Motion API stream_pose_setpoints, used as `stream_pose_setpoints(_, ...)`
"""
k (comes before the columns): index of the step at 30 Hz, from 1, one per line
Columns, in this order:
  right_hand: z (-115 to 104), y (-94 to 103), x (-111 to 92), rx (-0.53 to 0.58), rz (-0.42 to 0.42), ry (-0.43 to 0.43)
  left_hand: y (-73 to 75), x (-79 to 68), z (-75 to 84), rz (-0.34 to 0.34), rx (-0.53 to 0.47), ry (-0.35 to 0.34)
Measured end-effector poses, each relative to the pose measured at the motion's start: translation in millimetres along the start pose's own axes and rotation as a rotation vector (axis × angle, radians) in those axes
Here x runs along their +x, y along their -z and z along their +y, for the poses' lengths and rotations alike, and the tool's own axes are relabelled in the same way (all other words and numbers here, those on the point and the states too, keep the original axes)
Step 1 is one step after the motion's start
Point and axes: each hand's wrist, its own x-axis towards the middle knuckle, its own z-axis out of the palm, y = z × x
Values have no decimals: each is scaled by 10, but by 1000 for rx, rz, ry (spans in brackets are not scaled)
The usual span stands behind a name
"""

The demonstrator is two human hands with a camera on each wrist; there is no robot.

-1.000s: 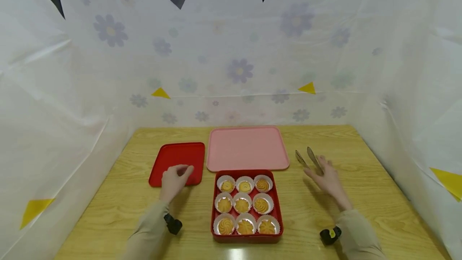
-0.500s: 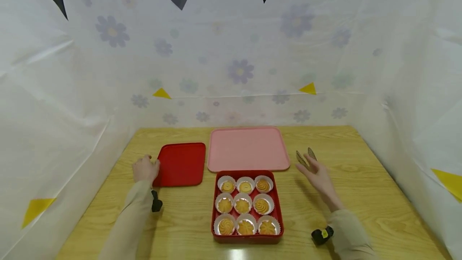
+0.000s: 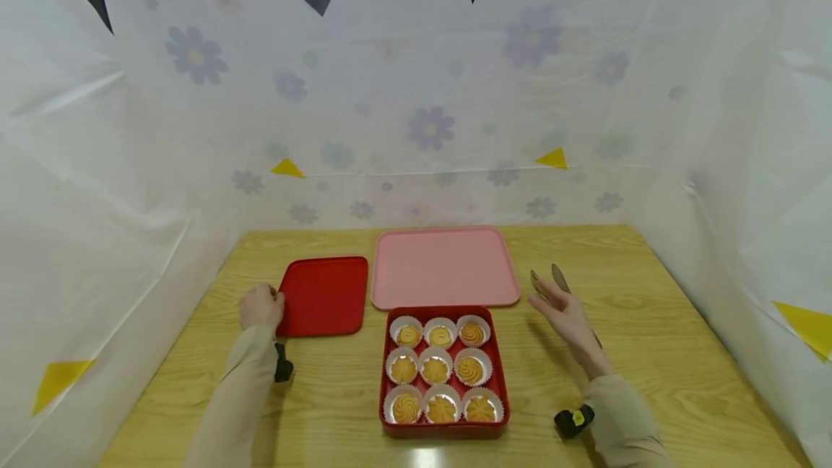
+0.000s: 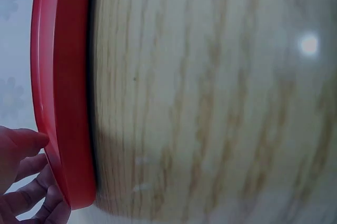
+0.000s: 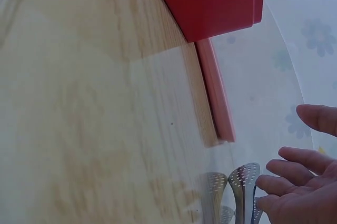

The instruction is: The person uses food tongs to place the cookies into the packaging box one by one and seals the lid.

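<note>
In the head view my left hand point(image 3: 258, 307) is at the left edge of a shallow square red lid point(image 3: 327, 295). The left wrist view has its thumb and curled fingers pinching the rim of that lid point(image 4: 71, 87). On the other side my right hand point(image 3: 567, 316) hovers with spread fingers over metal tongs point(image 3: 560, 279), holding nothing. Perforated tong heads point(image 5: 245, 176) show beside its fingertips in the right wrist view. Between the hands stands a red box point(image 3: 445, 430) of the lid's colour, holding rows of piped cookies point(image 3: 471, 369) in white paper cups.
A pink rectangular tray point(image 3: 445, 266) lies behind the box, just right of the lid. Everything rests on a wooden table point(image 3: 338, 396). White flower-patterned sheeting point(image 3: 390, 92) closes off the back and both sides.
My left hand has swung left from above the lid to its left edge and taken hold of the rim. The right hand has drifted slightly left, near the tongs. The box stays put.
</note>
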Motion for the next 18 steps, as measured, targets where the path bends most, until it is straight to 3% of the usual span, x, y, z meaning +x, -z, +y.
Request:
stream_pose_setpoints(9,-3,-2,-11,-30,-23,-26,-22,9,-17,7,-36,28)
stream_pose_setpoints(18,-2,-15,-2,-21,-33,-40,33,-7,-18,-47,-107,69)
